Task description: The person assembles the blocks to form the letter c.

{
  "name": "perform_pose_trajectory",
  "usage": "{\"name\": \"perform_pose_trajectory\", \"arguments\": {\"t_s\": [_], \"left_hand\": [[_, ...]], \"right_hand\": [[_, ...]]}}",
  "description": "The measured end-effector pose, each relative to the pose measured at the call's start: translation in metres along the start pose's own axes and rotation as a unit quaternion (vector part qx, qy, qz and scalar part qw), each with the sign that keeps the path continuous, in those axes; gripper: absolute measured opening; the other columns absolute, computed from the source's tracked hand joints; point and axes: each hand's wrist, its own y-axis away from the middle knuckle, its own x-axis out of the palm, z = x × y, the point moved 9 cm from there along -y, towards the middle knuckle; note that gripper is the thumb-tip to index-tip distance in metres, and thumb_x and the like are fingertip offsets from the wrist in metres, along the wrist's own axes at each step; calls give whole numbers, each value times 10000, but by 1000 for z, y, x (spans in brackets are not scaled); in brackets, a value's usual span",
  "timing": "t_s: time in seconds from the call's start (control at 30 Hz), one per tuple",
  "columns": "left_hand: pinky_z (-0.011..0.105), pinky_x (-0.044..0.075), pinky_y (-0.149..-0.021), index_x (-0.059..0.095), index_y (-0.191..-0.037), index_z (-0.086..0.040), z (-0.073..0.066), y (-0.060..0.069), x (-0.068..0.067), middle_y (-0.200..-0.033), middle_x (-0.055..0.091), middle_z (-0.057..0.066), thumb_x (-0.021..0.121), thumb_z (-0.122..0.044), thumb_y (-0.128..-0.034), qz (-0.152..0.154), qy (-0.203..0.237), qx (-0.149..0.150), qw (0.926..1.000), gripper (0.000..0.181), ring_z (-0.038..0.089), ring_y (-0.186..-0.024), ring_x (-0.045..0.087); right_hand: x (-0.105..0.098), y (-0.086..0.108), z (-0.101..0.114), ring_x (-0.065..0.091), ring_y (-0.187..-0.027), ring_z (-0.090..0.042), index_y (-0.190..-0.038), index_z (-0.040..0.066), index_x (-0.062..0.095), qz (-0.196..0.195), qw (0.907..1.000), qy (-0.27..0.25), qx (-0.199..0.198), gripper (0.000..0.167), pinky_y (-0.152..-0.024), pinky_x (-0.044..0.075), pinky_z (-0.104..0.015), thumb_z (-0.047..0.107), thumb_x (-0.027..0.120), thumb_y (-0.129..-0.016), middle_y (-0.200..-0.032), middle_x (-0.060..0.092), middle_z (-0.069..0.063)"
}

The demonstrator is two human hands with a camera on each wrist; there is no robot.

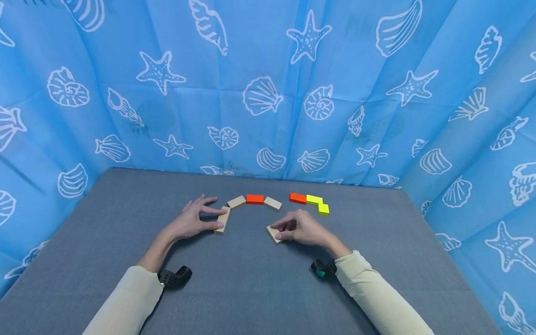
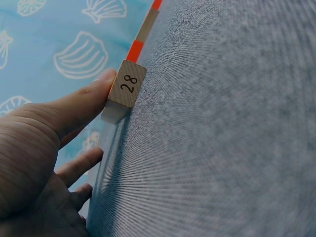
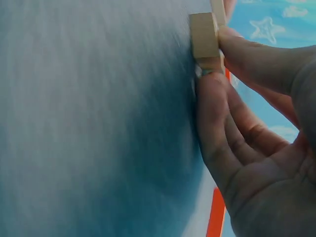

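My left hand reaches in from the left, its thumb and index fingertip resting on a plain wooden block that lies flat on the grey table. The other fingers spread outward. In the left wrist view, this block's end is marked 28, and the thumb touches its upper side. My right hand holds another plain wooden block between thumb and curled fingers, low at the table. In the right wrist view, the gripped block shows its end; part of it is hidden behind the fingers.
Beyond the hands, a wooden block, a red block and another wooden block form an arc with the left block. Farther right lie a red block and two yellow blocks. A blue shell-patterned curtain hangs behind the table.
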Motion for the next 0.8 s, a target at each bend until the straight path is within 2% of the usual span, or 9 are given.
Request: {"name": "perform_pose_trajectory", "arguments": {"t_s": [0.17,0.3,0.8], "left_hand": [[703,-45,-1152,725,-1279,-116,-2,0,-1,-1565,389,244,809,-308,-884,-6,4,117,9999,447,506,-1508,62],[700,-46,-1154,724,-1282,-120,-2,0,-2,-1569,387,238,808,-314,-885,-13,-17,76,10000,449,501,-1510,61],[704,-44,-1152,719,-1292,-133,-3,0,-1,-1567,392,235,806,-339,-882,-48,-101,108,9999,467,507,-1507,63]], "right_hand": [[14,-8,14,579,-767,-127,-1213,108,758,118,9998,95,-92,294,-652,494,-238,151,770,-923,-910,684,51],[24,-14,23,591,-788,-129,-1222,102,753,220,9996,-1,-196,300,-676,508,-252,132,766,-923,-898,669,50],[66,-43,55,608,-739,-91,-1202,109,752,158,9993,-332,-110,302,-657,507,-225,159,792,-907,-856,688,75]]}}
